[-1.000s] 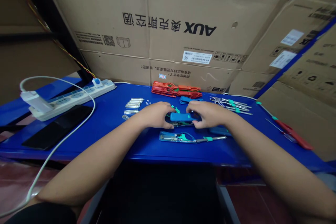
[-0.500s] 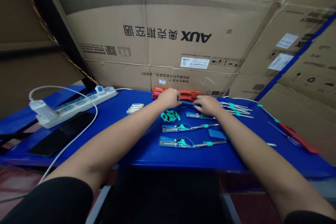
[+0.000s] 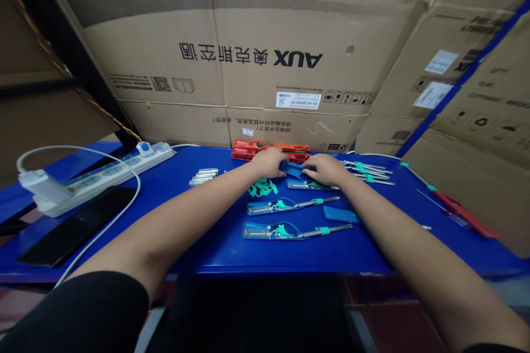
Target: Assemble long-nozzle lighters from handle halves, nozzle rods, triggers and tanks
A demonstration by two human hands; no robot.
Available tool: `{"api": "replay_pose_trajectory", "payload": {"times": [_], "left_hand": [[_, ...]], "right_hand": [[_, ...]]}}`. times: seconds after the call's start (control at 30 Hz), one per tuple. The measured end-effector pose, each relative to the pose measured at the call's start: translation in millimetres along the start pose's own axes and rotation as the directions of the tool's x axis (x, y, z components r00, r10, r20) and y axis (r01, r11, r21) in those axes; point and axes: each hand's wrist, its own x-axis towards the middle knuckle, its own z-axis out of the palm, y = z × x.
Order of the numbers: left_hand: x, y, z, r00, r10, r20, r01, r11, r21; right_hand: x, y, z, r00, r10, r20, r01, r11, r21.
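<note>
Pinching a flat blue plastic case [image 3: 295,170] from both ends, left hand [image 3: 269,162] and right hand [image 3: 326,170] close together at twelve o'clock on the bench [image 3: 215,251], green-banded metal tools [image 3: 285,207] in parallel rows at six o'clock from them, apparently sorted for easy reach.

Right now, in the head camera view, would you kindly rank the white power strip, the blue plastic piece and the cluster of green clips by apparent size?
1. The white power strip
2. The blue plastic piece and the cluster of green clips: these look about alike, so I won't rank them.
</note>
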Motion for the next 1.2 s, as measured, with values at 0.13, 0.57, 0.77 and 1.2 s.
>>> {"api": "replay_pose_trajectory", "payload": {"times": [0.13, 0.57, 0.77, 1.2], "left_hand": [[0, -2, 3.0, 1.000, 0.006, -0.022, -0.006, 1.000, -0.008], [10, 0, 1.1, 1.000, -0.003, 0.031, 0.004, 0.999, -0.039], [12, -4, -0.1, 0.996, -0.069, 0.059, 0.073, 0.995, -0.073], [6, -9, -3.7, 0.991, -0.079, 0.105, 0.086, 0.995, -0.060]], "right_hand": [[-2, -6, -1, 0.998, 0.042, -0.057, -0.039, 0.998, 0.043], [-3, -22, -3, 0.998, 0.035, 0.053, -0.039, 0.997, 0.063], [2, -23, -11, 0.998, 0.014, 0.063, -0.012, 1.000, -0.029], [8, -4, -7, 0.996, -0.049, 0.077, 0.051, 0.998, -0.025]]}}
